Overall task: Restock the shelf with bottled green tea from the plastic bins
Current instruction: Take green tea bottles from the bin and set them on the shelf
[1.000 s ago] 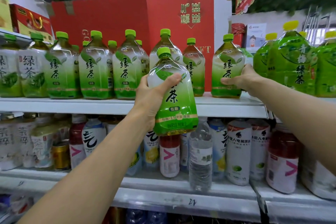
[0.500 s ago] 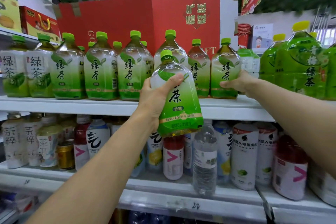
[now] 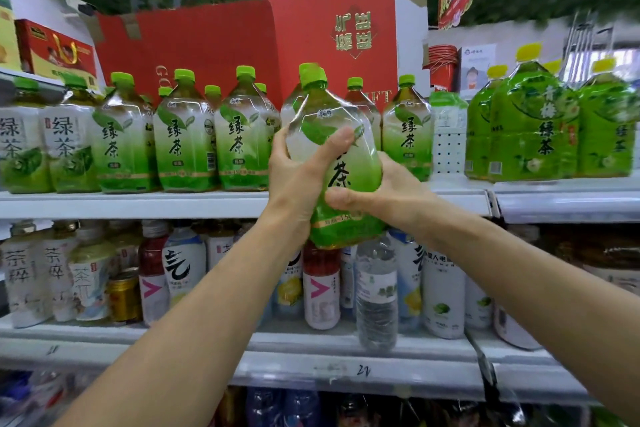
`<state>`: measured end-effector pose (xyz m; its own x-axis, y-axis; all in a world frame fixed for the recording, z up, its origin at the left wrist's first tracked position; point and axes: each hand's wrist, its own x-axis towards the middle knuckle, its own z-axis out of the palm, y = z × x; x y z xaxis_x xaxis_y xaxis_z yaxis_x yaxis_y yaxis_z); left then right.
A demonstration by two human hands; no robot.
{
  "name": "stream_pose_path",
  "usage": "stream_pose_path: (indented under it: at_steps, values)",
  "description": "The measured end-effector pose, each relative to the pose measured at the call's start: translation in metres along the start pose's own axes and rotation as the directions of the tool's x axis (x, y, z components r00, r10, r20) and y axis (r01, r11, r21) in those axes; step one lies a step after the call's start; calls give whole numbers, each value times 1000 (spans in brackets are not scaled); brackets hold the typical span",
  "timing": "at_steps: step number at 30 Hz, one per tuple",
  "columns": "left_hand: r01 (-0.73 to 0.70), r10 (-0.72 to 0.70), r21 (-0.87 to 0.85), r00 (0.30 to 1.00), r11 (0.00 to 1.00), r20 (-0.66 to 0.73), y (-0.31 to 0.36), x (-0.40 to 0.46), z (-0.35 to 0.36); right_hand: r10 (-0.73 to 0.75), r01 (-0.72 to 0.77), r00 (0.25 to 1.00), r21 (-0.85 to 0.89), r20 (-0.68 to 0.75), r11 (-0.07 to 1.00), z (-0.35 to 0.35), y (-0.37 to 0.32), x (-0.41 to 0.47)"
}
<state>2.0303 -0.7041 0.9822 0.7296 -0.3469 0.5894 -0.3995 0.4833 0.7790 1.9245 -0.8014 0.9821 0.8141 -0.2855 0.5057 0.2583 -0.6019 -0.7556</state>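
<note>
— Gripping what, mid-frame?
— Both the left hand [image 3: 294,180] and right hand [image 3: 388,194] wrap a glossy, shrink-sleeved green tea bottle [image 3: 337,163], tilted just before the shelf [image 3: 138,204] edge.
— Any room?
— A narrow gap between the standing bottles [image 3: 183,135], centre right.

Held bottle [image 3: 337,163]: bright green cap, clear shoulder, label fading white to green, dark leaf print, black characters, gold band low down. Row of bottles [image 3: 187,146]: same green caps, same white-to-green labels. Box [image 3: 242,45] behind: red, gold characters. Right-hand bottles [image 3: 526,135]: yellow caps, solid green labels. Shelf [image 3: 138,204] edge: white.
</note>
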Motion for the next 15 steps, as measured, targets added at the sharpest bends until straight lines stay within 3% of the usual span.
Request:
stream_pose_path:
  at_steps: [2, 4, 6, 7, 9, 11, 13, 15]
  values:
    - [-108, 101, 72, 991, 992, 86, 8, 0, 6, -22, 28, 998, 109, -52, 994, -5, 4, 3]
    - [-175, 159, 66, 967, 982, 199, 16, 9, 6, -50, 66, 988, 111, -144, 992, -13, 5, 7]
    - [-237, 216, 105, 960, 966, 181, 17, 25, 2, -82, 101, 964, 61, -254, 993, -21, 3, 10]
    - [-299, 275, 204, 952, 932, 137, 14, 32, 0, -91, 113, 948, 53, -305, 992, -25, 4, 13]
    - [-401, 406, 481, 908, 779, 100, -3, 47, -6, -96, 141, 916, 88, -389, 986, -33, 6, 20]
    - [-446, 468, 700, 865, 557, 179, -27, 58, -11, -65, 147, 890, 149, -452, 978, -40, 9, 32]
    - [-438, 460, 793, 858, 423, 229, -50, 67, -13, -20, 122, 879, 184, -476, 975, -46, 11, 45]
    - [-414, 472, 836, 854, 360, 220, -64, 70, -13, 17, 88, 879, 196, -476, 977, -52, 18, 59]
